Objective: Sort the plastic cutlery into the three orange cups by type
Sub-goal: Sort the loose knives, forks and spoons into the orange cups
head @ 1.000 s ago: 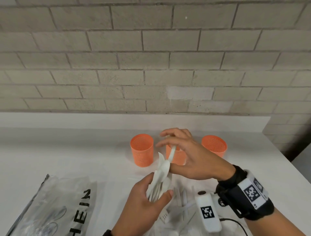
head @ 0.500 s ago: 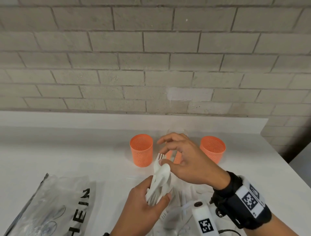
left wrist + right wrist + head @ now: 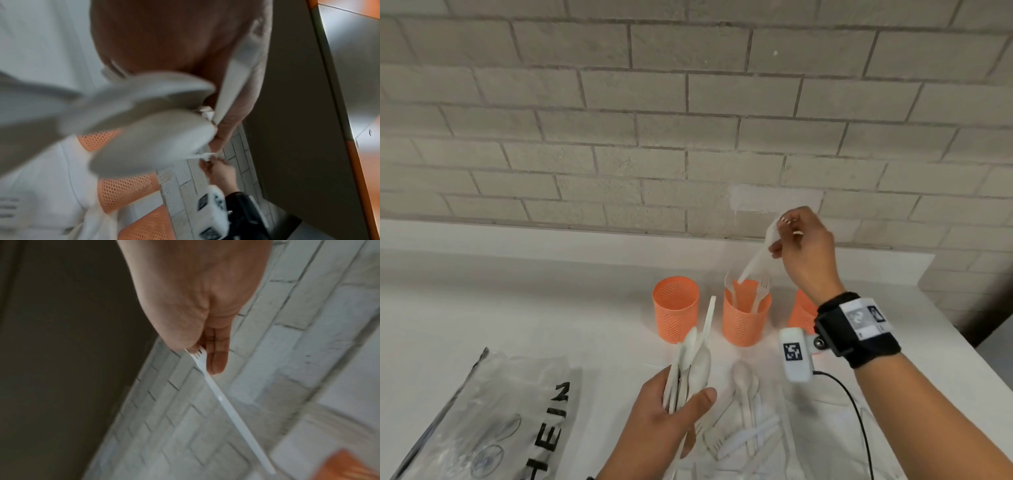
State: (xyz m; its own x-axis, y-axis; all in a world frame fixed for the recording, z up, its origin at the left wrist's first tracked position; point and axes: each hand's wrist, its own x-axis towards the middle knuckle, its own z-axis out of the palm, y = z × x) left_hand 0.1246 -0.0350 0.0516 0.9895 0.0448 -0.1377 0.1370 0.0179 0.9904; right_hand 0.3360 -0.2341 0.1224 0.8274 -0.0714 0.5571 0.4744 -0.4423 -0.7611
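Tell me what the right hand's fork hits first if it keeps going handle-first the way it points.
Likely the middle cup: the fork in the right hand has its handle tip at the rim, beside two pieces already inside; exact depth is unclear.

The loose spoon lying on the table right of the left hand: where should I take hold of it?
Pinch the spoon at its thin handle, coming from above. Its bowl points toward the cups and lies bare; the handle runs toward you into the pile of cutlery, so grip just below the bowl, where nothing overlaps.
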